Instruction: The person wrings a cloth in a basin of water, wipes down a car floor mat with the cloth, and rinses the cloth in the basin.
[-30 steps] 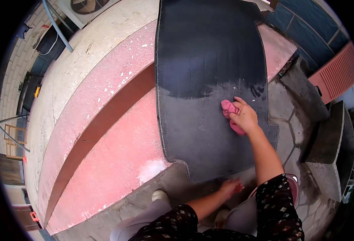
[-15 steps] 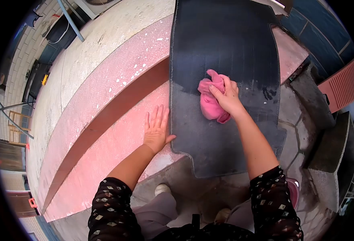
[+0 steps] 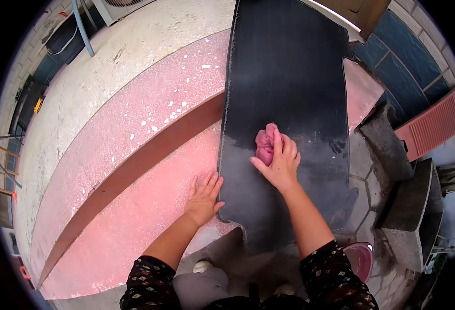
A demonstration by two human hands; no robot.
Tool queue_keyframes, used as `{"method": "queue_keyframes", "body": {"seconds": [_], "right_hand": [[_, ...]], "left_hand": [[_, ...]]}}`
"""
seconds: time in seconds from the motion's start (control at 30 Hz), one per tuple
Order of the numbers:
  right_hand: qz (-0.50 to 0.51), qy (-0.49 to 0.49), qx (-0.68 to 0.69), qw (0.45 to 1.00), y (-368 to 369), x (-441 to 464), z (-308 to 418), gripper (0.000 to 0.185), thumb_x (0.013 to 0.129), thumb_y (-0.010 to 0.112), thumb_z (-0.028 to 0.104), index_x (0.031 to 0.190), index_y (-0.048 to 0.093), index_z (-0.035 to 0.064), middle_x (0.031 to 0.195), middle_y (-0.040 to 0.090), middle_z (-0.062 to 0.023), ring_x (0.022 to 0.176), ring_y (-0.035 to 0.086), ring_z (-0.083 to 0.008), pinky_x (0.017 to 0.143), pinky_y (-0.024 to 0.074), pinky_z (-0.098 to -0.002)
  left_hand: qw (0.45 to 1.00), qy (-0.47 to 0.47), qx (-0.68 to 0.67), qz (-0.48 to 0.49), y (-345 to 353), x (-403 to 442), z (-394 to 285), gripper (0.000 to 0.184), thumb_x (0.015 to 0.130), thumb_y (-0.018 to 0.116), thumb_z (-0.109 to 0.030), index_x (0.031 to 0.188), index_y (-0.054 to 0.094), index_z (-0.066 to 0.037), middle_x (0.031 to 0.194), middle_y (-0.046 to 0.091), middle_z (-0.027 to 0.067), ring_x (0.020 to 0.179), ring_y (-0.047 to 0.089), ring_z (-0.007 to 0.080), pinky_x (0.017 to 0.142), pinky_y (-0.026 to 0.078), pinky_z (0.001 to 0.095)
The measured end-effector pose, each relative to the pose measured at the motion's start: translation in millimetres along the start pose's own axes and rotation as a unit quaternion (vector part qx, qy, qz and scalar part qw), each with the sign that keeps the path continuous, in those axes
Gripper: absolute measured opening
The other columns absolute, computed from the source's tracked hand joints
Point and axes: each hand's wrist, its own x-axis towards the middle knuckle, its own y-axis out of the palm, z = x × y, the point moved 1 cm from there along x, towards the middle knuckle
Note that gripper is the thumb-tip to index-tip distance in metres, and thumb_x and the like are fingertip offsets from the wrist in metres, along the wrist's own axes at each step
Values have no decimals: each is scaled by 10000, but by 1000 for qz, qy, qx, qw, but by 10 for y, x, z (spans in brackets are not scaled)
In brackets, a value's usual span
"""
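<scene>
A black floor mat (image 3: 289,67) with a stitched edge lies over the pink steps, its near end reaching down toward the ground. My right hand (image 3: 283,164) presses a bunched pink cloth (image 3: 265,142) against the middle of the mat, partly covering it. Around the cloth the surface changes from darker and wet-looking on the far side to duller grey on the near side. My left hand (image 3: 204,200) rests flat with fingers spread on the pink step (image 3: 160,191), thumb and fingertips at the mat's left edge.
Near my right sleeve a pink basin (image 3: 363,258) stands on the stone paving. Farther right are a concrete trough (image 3: 413,222) and a pink ribbed board (image 3: 436,123). A curved step edge (image 3: 134,163) rises at left, and blue tiles (image 3: 400,49) cover the wall.
The view has shifted, so the mat sits lower in it. The cloth is more bunched, and my right hand has turned, with its fingers pointing farther up the mat. My left hand stays by the edge.
</scene>
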Motion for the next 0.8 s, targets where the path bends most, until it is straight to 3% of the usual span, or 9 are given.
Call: {"method": "queue_keyframes", "body": {"seconds": [0.03, 0.2, 0.27, 0.37, 0.47, 0.63, 0.7, 0.73, 0.8], "right_hand": [[31, -37, -12, 999, 1, -82, -8, 794, 682, 714, 391, 1362, 375, 161, 1286, 432, -109, 1199, 384, -304, 875, 345, -525], [44, -16, 4, 999, 348, 112, -107, 683, 637, 697, 269, 1274, 478, 154, 1216, 501, -91, 1110, 454, -282, 834, 389, -467], [62, -106, 107, 987, 364, 76, 0, 599, 638, 684, 235, 1211, 529, 152, 1144, 543, -74, 1051, 488, -273, 813, 405, -420], [233, -283, 146, 919, 53, -395, 345, 627, 583, 733, 221, 1181, 550, 177, 1116, 540, -63, 1043, 496, -258, 800, 419, -419], [269, -303, 162, 900, 8, -336, 265, 555, 594, 718, 215, 1133, 592, 179, 1101, 536, -60, 1036, 496, -246, 795, 419, -405], [83, -155, 38, 984, 352, 439, 129, 459, 633, 671, 194, 1088, 618, 177, 1039, 551, -28, 986, 510, -257, 742, 433, -418], [162, -164, 73, 970, 361, 259, 229, 423, 647, 660, 215, 1068, 633, 174, 1029, 561, -23, 974, 518, -250, 742, 457, -422], [227, -233, 109, 939, 266, 152, 279, 389, 651, 658, 227, 1036, 648, 168, 1017, 565, -27, 967, 524, -243, 751, 476, -424], [316, -318, 139, 883, 164, -95, 350, 390, 638, 671, 227, 1024, 654, 170, 1024, 565, -23, 967, 526, -246, 780, 479, -416]], "left_hand": [[1000, -1, -5, 7, 33, -7, 3, 706, 849, 573, -375, 1427, 259, -117, 1493, 219, 65, 1400, 128, 208, 1123, 32, 482], [1000, 7, -23, -17, 84, 0, 47, 737, 838, 568, -407, 1428, 252, -100, 1493, 221, 43, 1408, 77, 205, 1128, 9, 481], [999, 7, -31, -12, 53, 0, 59, 738, 834, 574, -399, 1427, 254, -96, 1493, 222, 40, 1408, 75, 207, 1126, 13, 486], [999, -5, -26, 22, 65, 5, 67, 744, 826, 588, -387, 1424, 258, -93, 1493, 222, 34, 1408, 78, 209, 1123, 17, 494], [999, 2, -29, 15, 109, 6, 96, 760, 811, 609, -389, 1424, 261, -104, 1490, 230, 32, 1406, 96, 215, 1118, 22, 506], [998, 10, -49, -43, 158, -4, 106, 767, 801, 618, -399, 1418, 273, -102, 1485, 244, 35, 1405, 105, 214, 1115, 27, 515], [998, 9, -42, -49, 181, -8, 92, 771, 801, 616, -404, 1421, 267, -105, 1487, 241, 32, 1406, 104, 208, 1117, 26, 510], [998, 10, -41, -50, 180, -2, 85, 771, 801, 616, -404, 1421, 267, -105, 1487, 241, 32, 1406, 104, 208, 1117, 26, 510], [999, -21, 9, 43, 170, 1, 87, 779, 799, 623, -396, 1429, 253, -125, 1490, 237, 24, 1405, 108, 201, 1119, 27, 503]]}}
